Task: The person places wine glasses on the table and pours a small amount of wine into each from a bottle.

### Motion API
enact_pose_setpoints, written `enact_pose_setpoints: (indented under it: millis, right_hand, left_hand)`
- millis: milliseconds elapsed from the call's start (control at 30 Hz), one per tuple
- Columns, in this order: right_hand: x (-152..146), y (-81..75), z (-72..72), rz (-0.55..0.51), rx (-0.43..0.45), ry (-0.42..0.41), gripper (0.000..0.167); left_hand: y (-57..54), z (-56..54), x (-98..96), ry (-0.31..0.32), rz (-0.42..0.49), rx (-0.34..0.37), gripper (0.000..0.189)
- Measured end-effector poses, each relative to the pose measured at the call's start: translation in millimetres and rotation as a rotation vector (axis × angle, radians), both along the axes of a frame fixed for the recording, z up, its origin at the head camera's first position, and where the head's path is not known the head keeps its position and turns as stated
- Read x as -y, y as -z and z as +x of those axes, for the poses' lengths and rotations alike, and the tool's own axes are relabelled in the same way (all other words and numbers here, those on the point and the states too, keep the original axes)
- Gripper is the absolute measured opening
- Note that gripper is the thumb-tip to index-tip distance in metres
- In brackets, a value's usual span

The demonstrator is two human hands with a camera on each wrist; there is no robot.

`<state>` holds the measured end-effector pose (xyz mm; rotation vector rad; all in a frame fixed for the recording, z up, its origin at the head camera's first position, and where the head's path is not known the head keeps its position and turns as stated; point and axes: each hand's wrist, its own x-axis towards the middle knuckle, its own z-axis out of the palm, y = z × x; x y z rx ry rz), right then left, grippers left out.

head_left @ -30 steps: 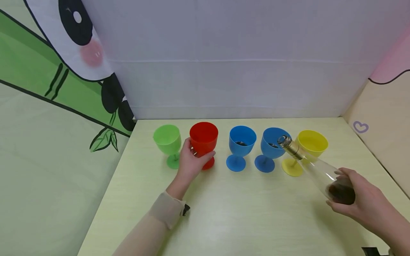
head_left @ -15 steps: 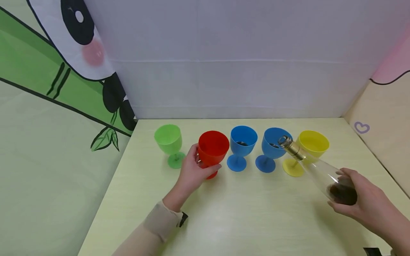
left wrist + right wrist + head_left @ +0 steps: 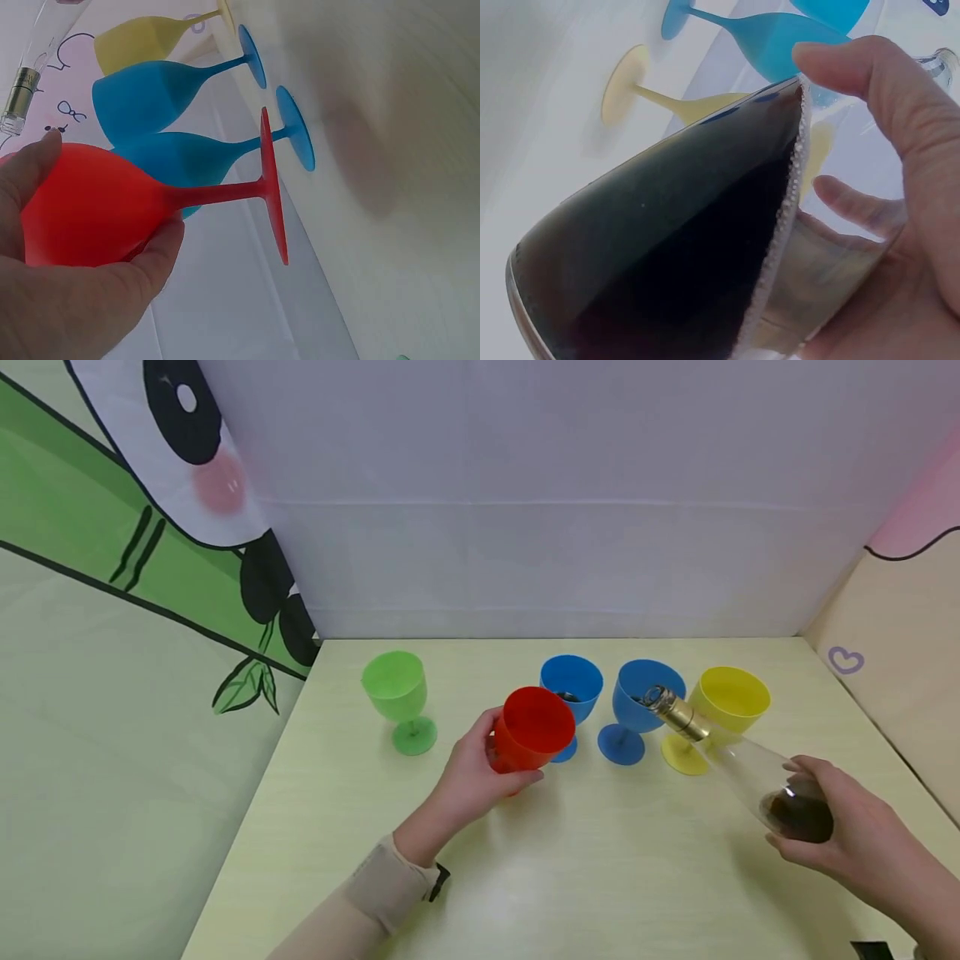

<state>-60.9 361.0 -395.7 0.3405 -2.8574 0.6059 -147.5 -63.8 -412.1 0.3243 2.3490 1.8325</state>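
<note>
Left hand [image 3: 480,777] grips the red goblet [image 3: 534,728], apparently aloft. Right hand [image 3: 862,827] grips the glass bottle [image 3: 738,766], neck [image 3: 687,718] slanting left, toward the goblet's side.

red goblet [image 3: 536,731]: lifted, near upright | clear bottle [image 3: 742,767]: gold-necked, tilted, dark liquid [image 3: 660,217] (bubbly-edged) toward its base

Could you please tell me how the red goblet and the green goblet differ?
The left hand grips the red goblet; no hand touches the green goblet. The red goblet is raised off the table, while the green goblet stands on it. In the head view, the red goblet partly covers a blue goblet, whereas the green goblet overlaps none. Both have a rounded bowl and a stem.
</note>
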Motion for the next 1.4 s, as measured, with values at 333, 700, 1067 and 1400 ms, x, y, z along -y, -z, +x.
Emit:
enact_pose_setpoints:
  millis: [333,700,1067,1400]
  right_hand:
    - [1,-0.4,0.1,0.003,-0.002,-0.028,0.095]
    - [4,-4.2,-3.4,0.033,-0.031,-0.073,0.094]
    - [3,-8.9,-3.0,0.133,-0.032,-0.054,0.096]
    - [4,-15.7,-2.1,0.182,-0.054,-0.041,0.093]
  left_hand:
    - [0.5,8.1,-15.4,0.064,-0.047,0.001,0.086]
    - [-2.3,9.7,-28.2,0.122,-0.042,-0.014,0.086]
    - [-5.5,9.2,-35.1,0.153,-0.062,-0.037,0.085]
    - [-6.3,6.6,-34.9,0.172,-0.062,-0.076,0.085]
